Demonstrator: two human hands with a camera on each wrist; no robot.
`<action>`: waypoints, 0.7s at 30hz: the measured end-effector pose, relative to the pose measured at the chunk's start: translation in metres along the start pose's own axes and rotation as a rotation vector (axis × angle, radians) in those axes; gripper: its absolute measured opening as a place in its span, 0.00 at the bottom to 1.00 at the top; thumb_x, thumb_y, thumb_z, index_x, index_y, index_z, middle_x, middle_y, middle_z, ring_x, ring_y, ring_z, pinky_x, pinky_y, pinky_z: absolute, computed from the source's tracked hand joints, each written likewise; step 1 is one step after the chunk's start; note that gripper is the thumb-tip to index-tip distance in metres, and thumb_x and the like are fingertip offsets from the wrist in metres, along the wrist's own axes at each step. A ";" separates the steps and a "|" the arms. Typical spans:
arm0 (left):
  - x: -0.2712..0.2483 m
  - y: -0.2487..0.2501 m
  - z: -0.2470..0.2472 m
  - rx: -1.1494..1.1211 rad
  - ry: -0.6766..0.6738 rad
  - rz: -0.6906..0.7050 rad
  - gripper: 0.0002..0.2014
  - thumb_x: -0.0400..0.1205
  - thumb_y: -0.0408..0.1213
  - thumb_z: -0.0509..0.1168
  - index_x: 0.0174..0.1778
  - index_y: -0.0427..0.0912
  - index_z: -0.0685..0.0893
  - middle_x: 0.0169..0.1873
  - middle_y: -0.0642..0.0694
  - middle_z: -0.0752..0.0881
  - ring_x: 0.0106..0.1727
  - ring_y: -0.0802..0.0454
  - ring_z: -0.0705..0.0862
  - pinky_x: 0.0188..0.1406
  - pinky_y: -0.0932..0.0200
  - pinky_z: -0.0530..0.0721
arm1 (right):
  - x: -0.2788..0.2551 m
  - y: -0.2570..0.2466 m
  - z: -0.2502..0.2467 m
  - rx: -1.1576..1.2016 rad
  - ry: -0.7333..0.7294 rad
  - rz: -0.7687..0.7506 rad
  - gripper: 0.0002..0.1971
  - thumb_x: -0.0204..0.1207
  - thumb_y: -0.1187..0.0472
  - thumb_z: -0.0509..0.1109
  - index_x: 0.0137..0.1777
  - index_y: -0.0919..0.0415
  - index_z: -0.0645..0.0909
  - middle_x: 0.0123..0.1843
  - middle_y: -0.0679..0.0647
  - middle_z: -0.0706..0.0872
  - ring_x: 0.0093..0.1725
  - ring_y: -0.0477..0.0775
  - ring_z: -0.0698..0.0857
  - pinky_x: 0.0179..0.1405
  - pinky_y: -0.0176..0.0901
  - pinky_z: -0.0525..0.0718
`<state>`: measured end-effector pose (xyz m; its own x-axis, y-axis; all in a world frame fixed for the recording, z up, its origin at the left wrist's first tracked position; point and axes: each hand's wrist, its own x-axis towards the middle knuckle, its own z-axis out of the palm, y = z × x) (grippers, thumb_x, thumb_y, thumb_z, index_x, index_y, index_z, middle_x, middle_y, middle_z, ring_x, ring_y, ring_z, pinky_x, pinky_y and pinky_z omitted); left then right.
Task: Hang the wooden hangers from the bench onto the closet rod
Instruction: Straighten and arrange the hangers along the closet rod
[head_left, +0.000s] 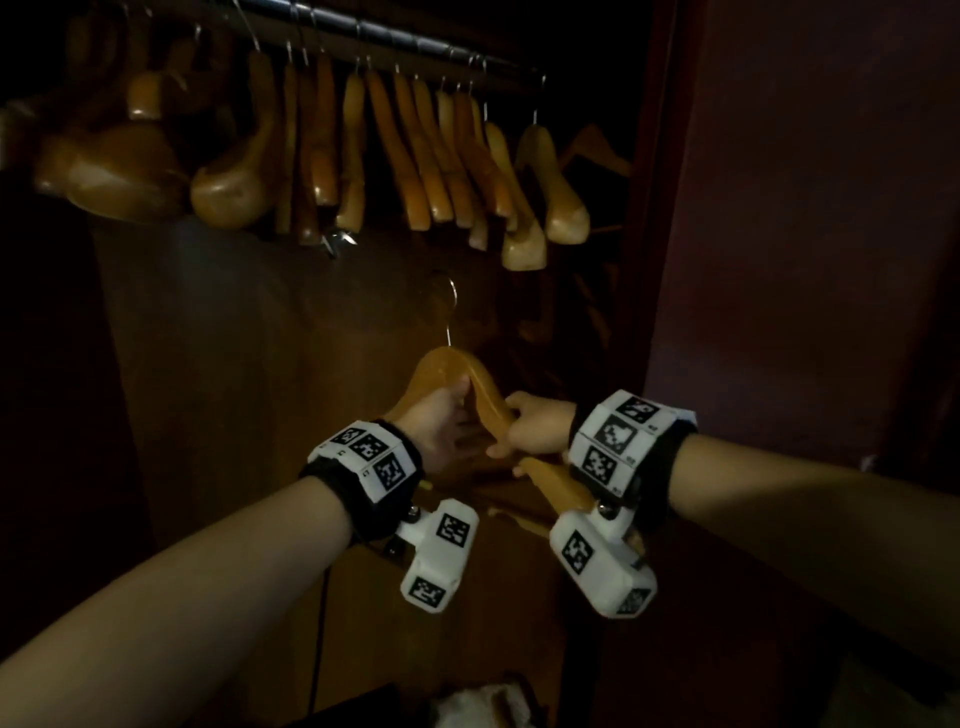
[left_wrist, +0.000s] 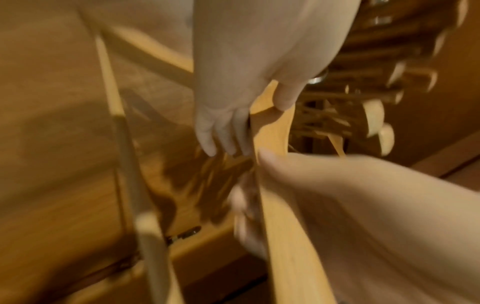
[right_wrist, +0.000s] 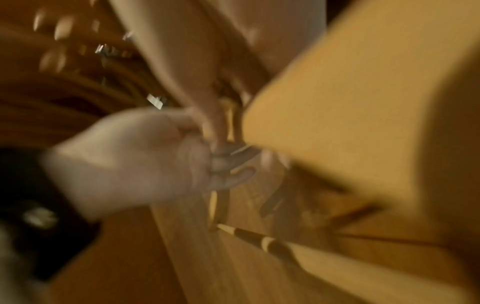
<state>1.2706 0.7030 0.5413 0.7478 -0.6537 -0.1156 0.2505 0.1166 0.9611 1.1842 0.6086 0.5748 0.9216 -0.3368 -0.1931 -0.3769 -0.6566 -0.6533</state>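
Hanger sits in both your hands, well below the closet rod — hook up, wood peak toward the far panel. Your left hand curls around the left shoulder near the peak; your right hand grips the right arm. Hung hangers crowd the rod — open rod shows only at its right end.

Your forearms are bare, with no sleeves. Each wrist wears a black band faced with white tiles printed with black square codes. A white camera block with the same codes hangs below each band on a metal joint.
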 end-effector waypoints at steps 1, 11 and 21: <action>0.004 0.001 0.005 -0.001 -0.008 0.007 0.22 0.87 0.49 0.50 0.72 0.41 0.70 0.71 0.40 0.75 0.67 0.45 0.74 0.66 0.46 0.70 | -0.007 0.004 -0.009 -0.036 -0.056 0.013 0.33 0.77 0.64 0.69 0.79 0.59 0.59 0.71 0.61 0.73 0.63 0.62 0.80 0.63 0.56 0.82; 0.042 0.018 0.050 -0.099 -0.045 0.007 0.22 0.86 0.49 0.54 0.72 0.41 0.71 0.55 0.42 0.83 0.55 0.47 0.81 0.43 0.54 0.80 | -0.051 0.023 -0.066 -0.104 -0.090 0.025 0.40 0.76 0.66 0.69 0.82 0.46 0.52 0.74 0.58 0.71 0.68 0.60 0.77 0.66 0.56 0.80; 0.045 0.077 0.067 0.139 0.246 0.411 0.51 0.64 0.61 0.76 0.78 0.40 0.62 0.72 0.42 0.73 0.69 0.42 0.75 0.63 0.48 0.78 | -0.042 0.014 -0.083 -0.121 0.091 0.062 0.09 0.75 0.65 0.67 0.35 0.61 0.73 0.38 0.55 0.77 0.44 0.56 0.77 0.41 0.44 0.74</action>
<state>1.2824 0.6327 0.6267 0.8948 -0.3765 0.2402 -0.1672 0.2163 0.9619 1.1322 0.5581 0.6348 0.8862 -0.4350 -0.1594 -0.4460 -0.7077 -0.5479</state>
